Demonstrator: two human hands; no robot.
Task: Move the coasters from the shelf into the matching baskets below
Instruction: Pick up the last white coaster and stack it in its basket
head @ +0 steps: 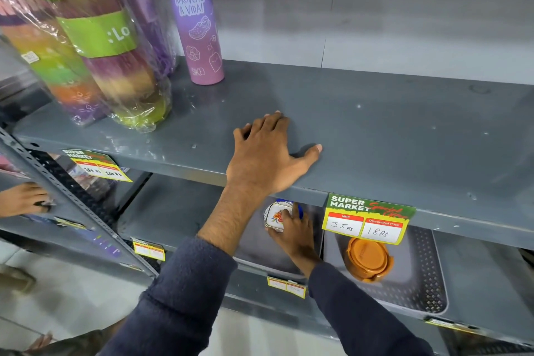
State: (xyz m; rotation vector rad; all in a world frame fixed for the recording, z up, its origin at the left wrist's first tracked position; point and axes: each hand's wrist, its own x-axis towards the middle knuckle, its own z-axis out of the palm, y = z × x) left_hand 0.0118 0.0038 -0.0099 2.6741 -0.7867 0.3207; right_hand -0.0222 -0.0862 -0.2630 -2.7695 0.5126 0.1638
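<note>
My left hand [268,153] lies flat, palm down, on the grey upper shelf [390,136], fingers spread and holding nothing. Below that shelf, my right hand [294,237] grips a white coaster set with a red flower print [274,217], held over the left grey basket [254,257]. A blue piece shows just behind the white set, partly hidden by the shelf edge. In the right grey basket [427,283] lies a stack of orange coasters [367,260].
Plastic-wrapped multicoloured bottles [95,46] and a purple bottle [196,29] stand at the upper shelf's left. A green price tag [367,218] hangs from the shelf edge. Another person's hand [23,199] is at far left, beyond the perforated upright [72,196].
</note>
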